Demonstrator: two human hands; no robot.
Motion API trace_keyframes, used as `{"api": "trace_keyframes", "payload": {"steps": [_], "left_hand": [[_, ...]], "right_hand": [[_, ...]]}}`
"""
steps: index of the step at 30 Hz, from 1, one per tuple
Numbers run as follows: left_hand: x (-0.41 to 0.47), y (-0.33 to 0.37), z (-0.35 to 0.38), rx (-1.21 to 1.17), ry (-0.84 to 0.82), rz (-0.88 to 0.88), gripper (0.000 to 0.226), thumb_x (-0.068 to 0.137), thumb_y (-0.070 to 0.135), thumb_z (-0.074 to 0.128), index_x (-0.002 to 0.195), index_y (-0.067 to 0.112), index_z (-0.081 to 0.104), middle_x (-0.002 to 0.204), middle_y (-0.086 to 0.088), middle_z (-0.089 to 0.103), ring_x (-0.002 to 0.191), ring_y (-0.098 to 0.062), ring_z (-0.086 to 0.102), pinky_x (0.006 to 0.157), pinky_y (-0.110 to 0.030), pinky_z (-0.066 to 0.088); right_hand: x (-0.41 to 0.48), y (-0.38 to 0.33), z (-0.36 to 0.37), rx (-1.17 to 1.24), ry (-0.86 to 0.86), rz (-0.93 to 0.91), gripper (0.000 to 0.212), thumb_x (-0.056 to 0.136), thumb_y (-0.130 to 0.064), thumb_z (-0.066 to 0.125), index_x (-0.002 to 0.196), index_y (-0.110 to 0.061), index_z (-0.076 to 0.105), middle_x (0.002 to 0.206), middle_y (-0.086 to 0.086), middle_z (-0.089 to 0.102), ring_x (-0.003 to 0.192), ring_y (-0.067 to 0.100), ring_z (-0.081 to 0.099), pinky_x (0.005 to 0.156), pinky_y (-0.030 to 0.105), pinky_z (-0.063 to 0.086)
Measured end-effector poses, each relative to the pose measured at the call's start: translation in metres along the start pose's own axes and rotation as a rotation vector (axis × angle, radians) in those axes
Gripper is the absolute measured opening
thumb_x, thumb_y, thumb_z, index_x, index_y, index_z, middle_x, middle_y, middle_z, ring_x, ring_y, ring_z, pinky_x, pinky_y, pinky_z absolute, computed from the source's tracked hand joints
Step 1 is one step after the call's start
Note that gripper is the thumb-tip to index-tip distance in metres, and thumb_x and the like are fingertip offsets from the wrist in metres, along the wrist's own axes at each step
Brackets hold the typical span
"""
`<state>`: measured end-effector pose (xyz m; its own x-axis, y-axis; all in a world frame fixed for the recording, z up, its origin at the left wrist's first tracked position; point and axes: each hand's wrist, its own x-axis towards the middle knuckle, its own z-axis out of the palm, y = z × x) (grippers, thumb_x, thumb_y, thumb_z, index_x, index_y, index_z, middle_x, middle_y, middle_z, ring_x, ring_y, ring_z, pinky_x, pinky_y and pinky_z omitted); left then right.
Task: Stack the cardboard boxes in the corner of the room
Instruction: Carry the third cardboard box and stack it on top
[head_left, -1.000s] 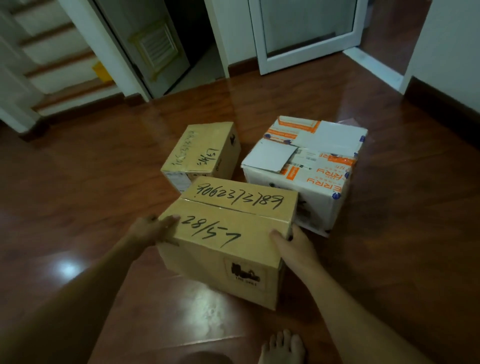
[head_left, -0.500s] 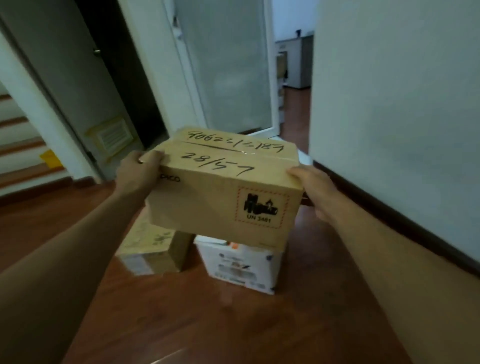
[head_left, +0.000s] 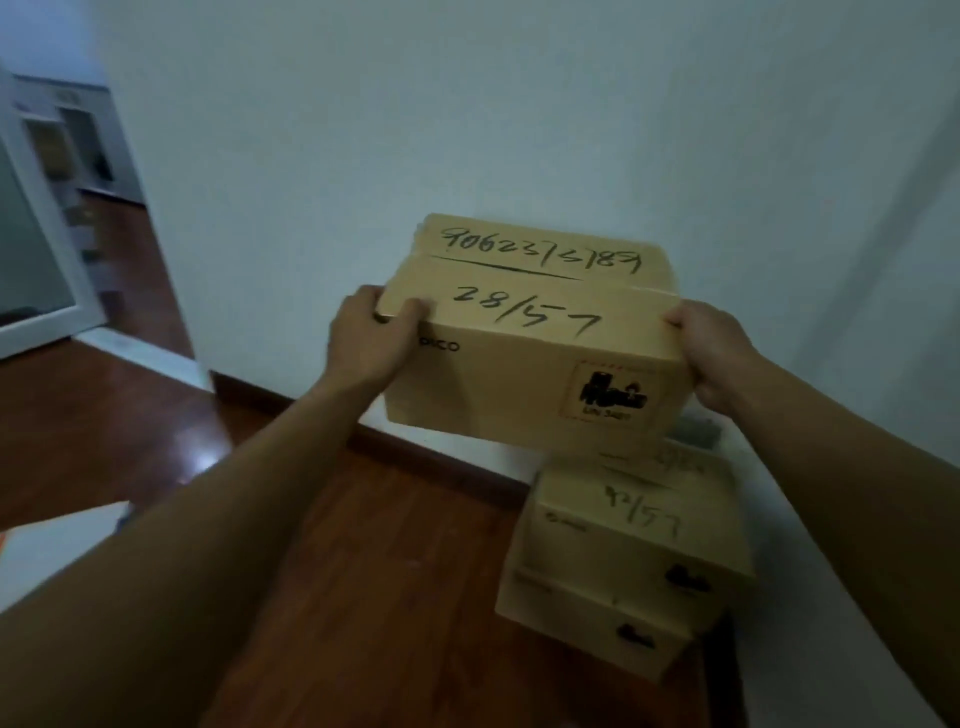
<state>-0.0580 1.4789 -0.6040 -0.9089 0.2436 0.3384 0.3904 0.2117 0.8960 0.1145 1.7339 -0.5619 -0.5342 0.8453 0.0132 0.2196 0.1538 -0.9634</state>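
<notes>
The cardboard box (head_left: 530, 332) hangs in the air above the stack (head_left: 628, 556) of what look like two boxes, blurred, in the floor's corner by the wall (head_left: 519, 114). The left hand (head_left: 366, 343) and right hand (head_left: 719, 353) clamp its opposite ends, fingers curled over the top edges, likely to keep it level for lowering.
</notes>
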Motion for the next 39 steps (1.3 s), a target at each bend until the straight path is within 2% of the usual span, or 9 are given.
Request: {"api": "trace_keyframes", "payload": {"steps": [4,10,15,19,22,25,29,34,39], "left_hand": [[-0.025,0.011,0.083,-0.031,-0.172,0.033,0.060,0.082,0.053,0.062,0.128,0.016,0.055,0.111,0.001,0.053,0.095,-0.016,0.055,0.067,-0.023,0.045],[-0.062,-0.031,0.144,-0.011,-0.425,0.018,0.054,0.090,0.049,0.058,0.130,0.013,0.056,0.122,-0.009,0.062,0.108,-0.025,0.062,0.089,-0.046,0.055],[-0.079,-0.059,0.172,0.013,-0.597,0.044,0.057,0.090,0.051,0.057,0.133,0.013,0.054,0.127,-0.010,0.061,0.113,-0.026,0.062,0.093,-0.047,0.054],[-0.073,-0.063,0.195,0.085,-0.498,0.022,0.063,0.090,0.058,0.049,0.134,0.014,0.048,0.129,-0.008,0.053,0.111,-0.023,0.057,0.092,-0.043,0.050],[-0.073,-0.070,0.198,0.143,-0.438,0.027,0.066,0.089,0.062,0.048,0.134,0.014,0.046,0.126,-0.009,0.053,0.110,-0.027,0.057,0.094,-0.048,0.049],[-0.074,-0.079,0.194,0.109,-0.388,0.054,0.064,0.088,0.061,0.050,0.131,0.014,0.047,0.124,-0.009,0.060,0.097,-0.017,0.055,0.080,-0.038,0.049],[-0.070,-0.076,0.198,0.159,-0.388,0.060,0.073,0.083,0.066,0.050,0.133,0.013,0.045,0.124,-0.011,0.062,0.090,-0.017,0.053,0.071,-0.033,0.045],[-0.072,-0.063,0.218,0.161,-0.544,0.165,0.094,0.064,0.074,0.061,0.139,0.023,0.035,0.117,0.010,0.051,0.080,-0.002,0.053,0.062,-0.017,0.039],[-0.060,-0.067,0.231,0.205,-0.508,0.159,0.095,0.063,0.074,0.064,0.137,0.021,0.037,0.123,0.001,0.062,0.085,-0.009,0.057,0.063,-0.021,0.042]], "right_hand": [[-0.003,0.041,-0.070,-0.219,0.267,-0.040,0.028,0.086,-0.029,0.035,0.104,-0.020,0.054,0.094,0.004,0.056,0.075,0.018,0.051,0.060,0.033,0.039],[-0.015,0.132,-0.097,-0.292,0.349,0.025,0.041,0.089,-0.031,0.049,0.126,-0.016,0.054,0.125,0.017,0.057,0.107,0.037,0.055,0.088,0.048,0.048],[-0.012,0.190,-0.106,-0.327,0.370,0.120,0.037,0.091,-0.029,0.049,0.124,-0.015,0.059,0.121,0.019,0.062,0.095,0.033,0.057,0.075,0.036,0.043],[0.007,0.189,-0.104,-0.312,0.471,0.120,0.037,0.089,-0.032,0.055,0.121,-0.014,0.063,0.118,0.017,0.065,0.100,0.034,0.060,0.076,0.034,0.042],[0.002,0.189,-0.095,-0.323,0.539,0.109,0.032,0.086,-0.031,0.056,0.113,-0.016,0.068,0.101,0.013,0.069,0.079,0.026,0.056,0.069,0.029,0.039],[-0.002,0.192,-0.090,-0.297,0.515,0.070,0.031,0.085,-0.031,0.055,0.112,-0.021,0.068,0.086,0.003,0.062,0.074,0.020,0.051,0.067,0.028,0.038],[0.016,0.189,-0.094,-0.339,0.457,0.052,0.034,0.086,-0.032,0.054,0.115,-0.019,0.067,0.103,0.009,0.070,0.078,0.021,0.054,0.069,0.029,0.042],[0.052,0.191,-0.119,-0.373,0.476,0.085,0.041,0.083,-0.038,0.057,0.119,-0.021,0.065,0.118,0.010,0.068,0.104,0.032,0.062,0.084,0.035,0.048],[0.077,0.201,-0.120,-0.380,0.536,0.081,0.040,0.083,-0.039,0.059,0.117,-0.019,0.066,0.119,0.010,0.068,0.104,0.032,0.062,0.084,0.036,0.048]]}}
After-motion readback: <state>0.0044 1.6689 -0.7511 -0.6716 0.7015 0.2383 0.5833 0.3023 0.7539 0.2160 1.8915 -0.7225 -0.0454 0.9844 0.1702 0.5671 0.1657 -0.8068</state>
